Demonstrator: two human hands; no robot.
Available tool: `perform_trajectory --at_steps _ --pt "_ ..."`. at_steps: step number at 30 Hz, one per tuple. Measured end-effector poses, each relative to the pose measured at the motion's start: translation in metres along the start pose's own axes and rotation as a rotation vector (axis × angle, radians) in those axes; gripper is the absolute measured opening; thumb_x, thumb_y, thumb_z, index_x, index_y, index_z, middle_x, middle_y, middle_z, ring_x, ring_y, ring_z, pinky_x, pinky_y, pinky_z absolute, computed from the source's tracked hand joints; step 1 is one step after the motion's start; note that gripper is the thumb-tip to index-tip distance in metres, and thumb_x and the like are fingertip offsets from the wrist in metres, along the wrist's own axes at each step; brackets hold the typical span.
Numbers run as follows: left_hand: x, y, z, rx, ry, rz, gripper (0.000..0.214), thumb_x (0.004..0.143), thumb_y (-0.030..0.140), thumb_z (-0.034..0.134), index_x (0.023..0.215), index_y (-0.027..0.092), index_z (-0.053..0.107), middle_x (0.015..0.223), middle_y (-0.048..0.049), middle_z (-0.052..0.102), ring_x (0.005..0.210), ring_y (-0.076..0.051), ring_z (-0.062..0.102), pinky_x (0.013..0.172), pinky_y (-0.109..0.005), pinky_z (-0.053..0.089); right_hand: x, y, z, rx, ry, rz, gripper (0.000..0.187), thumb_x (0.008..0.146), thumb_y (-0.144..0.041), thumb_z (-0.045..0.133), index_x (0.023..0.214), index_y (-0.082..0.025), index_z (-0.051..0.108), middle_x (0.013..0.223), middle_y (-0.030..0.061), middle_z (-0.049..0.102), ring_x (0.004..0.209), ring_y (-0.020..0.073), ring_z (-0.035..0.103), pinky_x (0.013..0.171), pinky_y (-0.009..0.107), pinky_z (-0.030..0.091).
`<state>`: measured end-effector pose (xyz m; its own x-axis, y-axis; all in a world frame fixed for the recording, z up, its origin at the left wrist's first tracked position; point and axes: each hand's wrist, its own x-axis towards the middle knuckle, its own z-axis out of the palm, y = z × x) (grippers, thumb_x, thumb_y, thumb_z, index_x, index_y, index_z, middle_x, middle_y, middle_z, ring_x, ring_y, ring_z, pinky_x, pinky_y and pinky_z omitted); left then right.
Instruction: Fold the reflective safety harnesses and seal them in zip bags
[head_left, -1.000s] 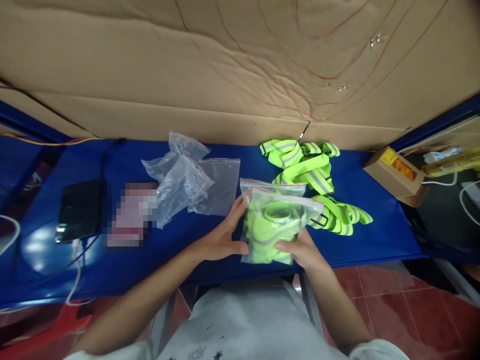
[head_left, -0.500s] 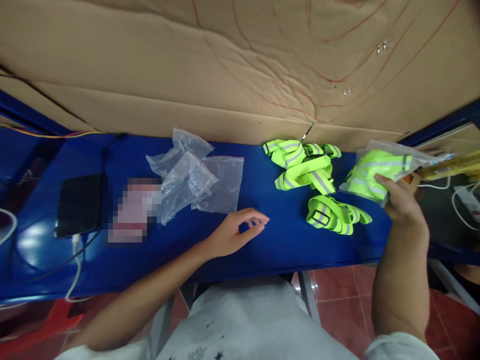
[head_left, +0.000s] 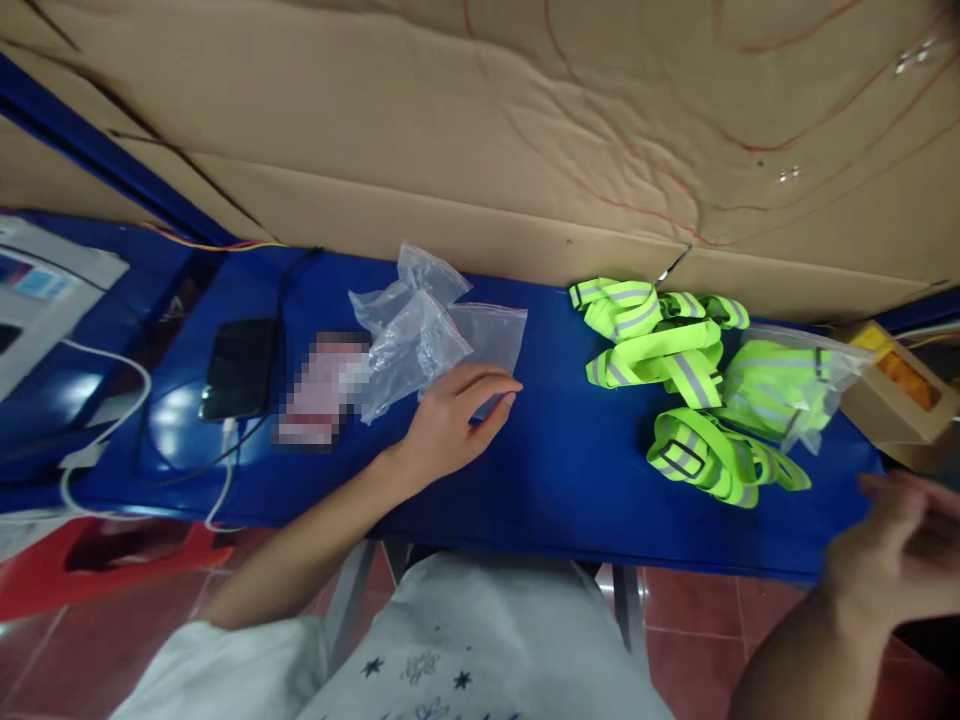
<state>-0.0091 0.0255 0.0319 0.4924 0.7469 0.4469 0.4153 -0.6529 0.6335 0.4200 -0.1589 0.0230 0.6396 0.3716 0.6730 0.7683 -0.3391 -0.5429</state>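
My left hand [head_left: 457, 415] hovers over the near edge of the clear zip bags [head_left: 416, 345], fingers curved and thumb tip close to the fingertips, with nothing visible in it. At the right edge, my right hand [head_left: 892, 550] is blurred; its fingers look apart and no object shows in them. A filled zip bag [head_left: 780, 390] with neon yellow reflective strap inside lies apart from that hand. Left of it are loose folded reflective straps [head_left: 652, 340]. Nearer me lies another bundled reflective strap [head_left: 720, 460] with a black buckle.
A phone [head_left: 238, 370] with a white cable lies left on the blue table [head_left: 555, 480], beside a pixelated pink item [head_left: 322, 390]. A cardboard box [head_left: 900, 390] stands at the right. Brown covering [head_left: 375, 130] rises behind. A red stool [head_left: 112, 560] is below left.
My right hand has let go of the filled zip bag and drawn back toward me and right. My left hand has moved toward the clear bags. The view has shifted left.
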Motion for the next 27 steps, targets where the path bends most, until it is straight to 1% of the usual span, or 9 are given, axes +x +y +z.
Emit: perform_trajectory --at_steps 1,4,7,9,14,17,21,24,27 --pt "0.002 -0.001 -0.006 0.153 0.005 0.039 0.02 0.101 0.025 0.061 0.118 0.023 0.072 0.119 -0.0085 0.075 0.112 -0.024 0.071 0.102 -0.041 0.053 -0.015 -0.006 -0.003 -0.035 -0.14 -0.136 0.05 0.095 -0.061 0.06 0.13 -0.026 0.072 0.115 0.0225 0.075 0.111 0.0427 0.073 0.095 0.062 0.052" --pt "0.006 -0.013 -0.022 0.533 0.012 -0.049 0.052 0.096 0.04 0.07 0.145 0.025 0.059 0.155 -0.0173 0.055 0.144 -0.04 0.052 0.119 -0.061 0.039 -0.05 -0.022 0.0 -0.122 -0.521 -0.499 0.092 0.082 -0.071 0.074 0.156 -0.022 0.051 0.139 0.025 0.066 0.128 0.0494 0.063 0.099 0.066 0.051" --pt "0.003 -0.032 -0.035 0.67 0.012 -0.238 0.091 0.091 0.057 0.073 0.165 0.021 0.034 0.169 -0.0251 0.033 0.158 -0.051 0.028 0.124 -0.074 0.022 -0.07 -0.033 0.013 -0.185 -0.574 -0.653 0.076 0.088 -0.059 0.076 0.15 -0.021 0.057 0.134 0.0215 0.068 0.12 0.0434 0.066 0.095 0.056 0.051" --pt "-0.002 -0.044 -0.039 0.695 -0.005 -0.318 0.095 0.093 0.059 0.07 0.167 0.018 0.027 0.163 -0.0285 0.041 0.152 -0.052 0.037 0.122 -0.077 0.022 -0.076 -0.042 0.02 -0.155 -0.559 -0.723 0.06 0.09 -0.047 0.079 0.143 -0.023 0.062 0.125 0.0161 0.073 0.112 0.0361 0.069 0.092 0.046 0.05" --pt "-0.014 -0.038 -0.038 0.653 -0.02 -0.27 0.077 0.101 0.051 0.061 0.165 0.02 0.032 0.146 -0.0216 0.061 0.134 -0.042 0.06 0.123 -0.067 0.03 -0.079 -0.077 0.038 -0.01 -0.549 -0.778 0.056 0.094 -0.037 0.076 0.146 -0.023 0.059 0.119 0.0134 0.075 0.107 0.0306 0.07 0.088 0.039 0.047" --pt "-0.013 -0.017 -0.028 0.599 -0.06 -0.04 0.064 0.105 0.041 0.057 0.162 0.021 0.036 0.149 -0.0176 0.06 0.135 -0.036 0.061 0.126 -0.062 0.029 -0.08 -0.104 0.06 -0.081 -0.595 -0.777 0.05 0.1 -0.041 0.068 0.145 -0.023 0.059 0.124 0.0139 0.074 0.11 0.0321 0.067 0.091 0.042 0.045" --pt "-0.003 -0.003 -0.012 0.56 -0.235 0.252 0.055 0.104 0.024 0.054 0.158 0.03 0.042 0.155 -0.0141 0.056 0.143 -0.032 0.056 0.13 -0.066 0.018 -0.069 -0.136 0.087 -0.186 -0.721 -0.787 0.05 0.104 -0.046 0.057 0.145 -0.018 0.059 0.131 0.018 0.07 0.116 0.0367 0.061 0.094 0.048 0.043" --pt "0.005 -0.012 -0.004 0.54 -0.364 0.231 0.057 0.1 0.013 0.051 0.156 0.025 0.046 0.161 -0.0174 0.05 0.152 -0.036 0.046 0.129 -0.072 0.011 -0.048 -0.152 0.097 -0.07 -0.935 -0.836 0.054 0.104 -0.051 0.056 0.148 -0.02 0.056 0.135 0.0178 0.067 0.121 0.0367 0.06 0.097 0.049 0.044" --pt "0.009 -0.027 -0.002 0.489 -0.341 0.155 0.06 0.094 0.006 0.048 0.153 0.019 0.049 0.17 -0.0217 0.035 0.16 -0.04 0.03 0.127 -0.076 0.004 -0.026 -0.155 0.103 0.154 -1.121 -0.805 0.059 0.1 -0.056 0.063 0.151 -0.029 0.053 0.145 0.012 0.062 0.132 0.0331 0.058 0.108 0.049 0.044"
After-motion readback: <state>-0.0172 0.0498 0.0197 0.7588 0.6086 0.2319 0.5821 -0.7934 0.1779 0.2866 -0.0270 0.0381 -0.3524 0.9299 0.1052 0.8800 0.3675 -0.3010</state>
